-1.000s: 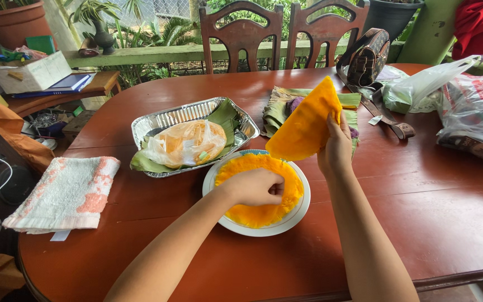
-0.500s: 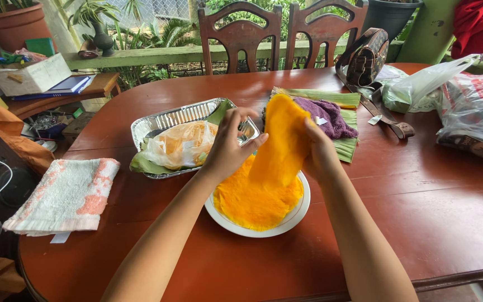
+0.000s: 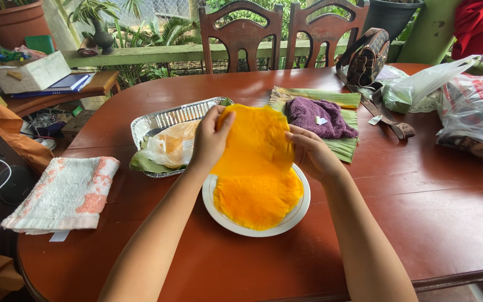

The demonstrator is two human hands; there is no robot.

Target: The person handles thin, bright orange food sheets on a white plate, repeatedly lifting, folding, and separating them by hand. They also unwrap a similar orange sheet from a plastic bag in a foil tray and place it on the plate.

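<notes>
Foil tray (image 3: 160, 118) sat on the red-brown wooden table (image 3: 420, 212), w/ a plastic-wrapped yellowish bundle (image 3: 171, 144) inside on a green leaf. Folded white-and-pink towel (image 3: 65, 193) lay near the table's left edge. Purple cloth (image 3: 320, 117) rested on banana leaves (image 3: 345, 146), far side. Brown handbag (image 3: 367, 56) stood behind, strap trailing fwd. Plastic bags (image 3: 470, 106) were piled at right. Two wooden chairs (image 3: 241, 33) stood at the far edge.

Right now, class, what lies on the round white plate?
On the round white plate lie thin orange-yellow sheets; the left hand and right hand lift the top sheet's far edge. The plate's middle is covered, so anything beneath is hidden.
</notes>
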